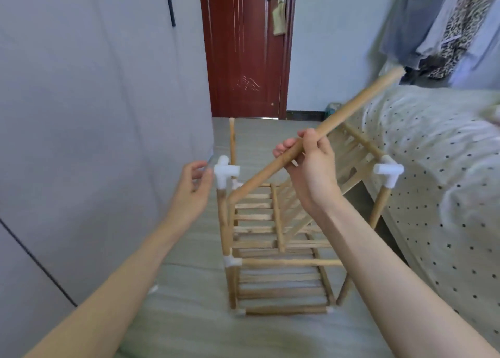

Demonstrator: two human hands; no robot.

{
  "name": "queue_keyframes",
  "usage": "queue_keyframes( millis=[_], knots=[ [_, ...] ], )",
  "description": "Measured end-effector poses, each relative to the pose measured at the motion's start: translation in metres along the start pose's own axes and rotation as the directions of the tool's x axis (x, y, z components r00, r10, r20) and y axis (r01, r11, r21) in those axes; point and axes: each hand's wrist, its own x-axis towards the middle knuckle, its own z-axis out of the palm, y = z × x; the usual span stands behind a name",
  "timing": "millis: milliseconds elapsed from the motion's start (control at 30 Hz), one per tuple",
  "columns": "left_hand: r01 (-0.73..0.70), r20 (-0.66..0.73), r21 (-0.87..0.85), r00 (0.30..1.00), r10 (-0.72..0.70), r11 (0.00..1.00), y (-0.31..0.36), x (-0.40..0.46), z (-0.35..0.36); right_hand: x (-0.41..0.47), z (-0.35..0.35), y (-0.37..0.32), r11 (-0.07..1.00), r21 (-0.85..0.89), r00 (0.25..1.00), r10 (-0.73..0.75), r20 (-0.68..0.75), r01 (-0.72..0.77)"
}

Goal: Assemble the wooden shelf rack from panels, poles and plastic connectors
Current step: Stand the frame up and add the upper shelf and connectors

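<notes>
A part-built wooden shelf rack [278, 263] stands on the floor in front of me, with slatted panels at two lower levels. White plastic connectors cap its near uprights, one at the left [226, 172] and one at the right [388, 169]. My right hand [308, 165] grips a loose wooden pole [346, 114] that slants from near the left connector up to the right. My left hand [193, 187] hovers just left of the left connector, fingers loosely curled, holding nothing. A slatted panel [349, 157] leans tilted inside the upper frame.
A grey wardrobe wall [94, 114] runs close along the left. A bed with a dotted cover [438, 181] presses against the rack's right side. A dark red door [246, 46] stands behind, and clothes [446, 25] hang at the upper right.
</notes>
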Motion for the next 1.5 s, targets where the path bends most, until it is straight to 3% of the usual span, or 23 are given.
queue_keyframes(
  millis=[167,267,333,433,733,1100,1500],
  knots=[
    [0.175,0.057,-0.105,0.984,-0.169,0.979,-0.001,0.017,0.034,0.033,-0.042,-0.012,0.932,0.361,0.961,0.132,-0.244,-0.036],
    [0.250,0.062,-0.150,0.968,-0.243,0.957,-0.008,0.025,0.044,0.046,-0.052,-0.009,0.871,0.489,0.943,0.197,-0.268,-0.043],
    [0.326,0.076,-0.308,0.945,-0.319,0.894,-0.010,0.031,0.044,0.051,-0.052,-0.005,0.851,0.524,0.943,0.207,-0.262,-0.041],
    [0.352,0.098,-0.403,0.935,-0.342,0.845,-0.013,0.036,0.043,0.056,-0.045,0.005,0.823,0.565,0.939,0.239,-0.246,-0.061],
    [0.342,0.087,-0.420,0.937,-0.338,0.841,-0.019,0.040,0.040,0.056,-0.029,0.027,0.738,0.663,0.909,0.354,-0.217,-0.129],
    [0.285,-0.023,-0.349,0.950,-0.312,0.893,-0.016,0.036,0.050,0.047,-0.028,0.024,0.733,0.670,0.913,0.347,-0.216,-0.120],
    [0.322,0.032,-0.374,0.942,-0.335,0.870,-0.019,0.033,0.042,0.038,-0.009,0.045,0.730,0.667,0.907,0.371,-0.200,-0.151]
  ],
)
